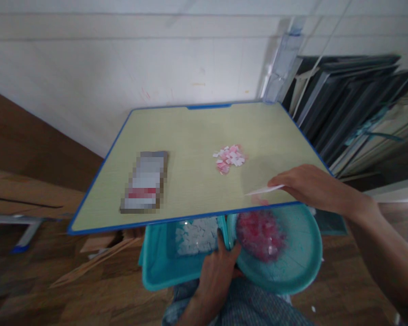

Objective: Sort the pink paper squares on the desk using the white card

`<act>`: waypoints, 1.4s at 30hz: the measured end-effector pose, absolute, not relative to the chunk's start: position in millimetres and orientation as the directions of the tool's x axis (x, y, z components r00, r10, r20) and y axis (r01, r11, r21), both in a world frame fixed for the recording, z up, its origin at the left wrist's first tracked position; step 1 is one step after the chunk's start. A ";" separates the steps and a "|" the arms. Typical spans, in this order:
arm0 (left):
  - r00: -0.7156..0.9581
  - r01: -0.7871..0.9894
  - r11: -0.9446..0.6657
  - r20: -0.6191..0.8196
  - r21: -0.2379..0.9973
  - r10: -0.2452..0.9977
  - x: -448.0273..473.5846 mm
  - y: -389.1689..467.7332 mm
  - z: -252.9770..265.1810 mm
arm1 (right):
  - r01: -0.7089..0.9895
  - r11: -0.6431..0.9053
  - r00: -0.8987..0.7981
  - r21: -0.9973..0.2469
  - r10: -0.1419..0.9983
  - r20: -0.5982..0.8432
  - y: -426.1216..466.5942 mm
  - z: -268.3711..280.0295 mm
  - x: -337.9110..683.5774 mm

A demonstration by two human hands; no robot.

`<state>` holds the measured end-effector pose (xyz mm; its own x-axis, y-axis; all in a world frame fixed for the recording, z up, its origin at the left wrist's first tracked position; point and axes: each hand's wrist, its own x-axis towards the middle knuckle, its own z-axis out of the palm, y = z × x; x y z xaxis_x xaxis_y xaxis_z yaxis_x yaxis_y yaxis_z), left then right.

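Observation:
My right hand [302, 183] pinches a thin white card [267, 190], held low over the folding table [190, 131] near its front edge. Small pink pieces [260, 200] lie beside the card at that edge. Farther back on the tabletop rests a small pile of pink and white paper-like pieces [231, 156]. Below the table, my left hand [219, 265] grips the adjoining rims of a rectangular teal basin [156, 271] and a round teal basin [302, 258]. White pieces [197, 235] fill part of the rectangular one; red-pink pieces [261, 235] are in the round one.
A blurred-out phone-like object [144, 181] lies on the table's left side. Behind the table is a white wall [204, 63]. A clear plastic column [282, 68] and stacked dark panels [350, 90] stand at the right. Cardboard [102, 258] lies on the wooden floor.

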<state>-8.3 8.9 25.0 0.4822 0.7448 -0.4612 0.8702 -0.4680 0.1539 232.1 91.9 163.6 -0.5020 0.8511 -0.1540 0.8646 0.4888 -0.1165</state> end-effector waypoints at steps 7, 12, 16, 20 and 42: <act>0.393 0.919 -0.365 -0.428 0.148 0.814 -7.0 13.6 30.1 | 0.861 0.492 -0.505 -0.125 0.855 -0.115 91.0 163.9 231.4; 0.390 0.921 -0.348 -0.431 0.175 0.814 -8.8 21.3 32.2 | 0.859 0.499 -0.511 -0.117 0.850 -0.126 92.9 165.5 231.1; 0.410 0.912 -0.359 -0.432 0.197 0.803 -9.8 21.5 31.3 | 0.866 0.496 -0.500 -0.065 0.854 -0.144 94.9 163.8 230.3; 0.423 0.906 -0.367 -0.423 0.211 0.801 -11.5 21.4 32.7 | 0.895 0.444 -0.434 0.044 0.889 -0.145 95.6 161.7 226.0; 0.494 0.870 -0.420 -0.457 0.260 0.740 -14.6 17.6 33.8 | 0.901 0.418 -0.395 0.115 0.901 -0.177 81.2 159.6 228.8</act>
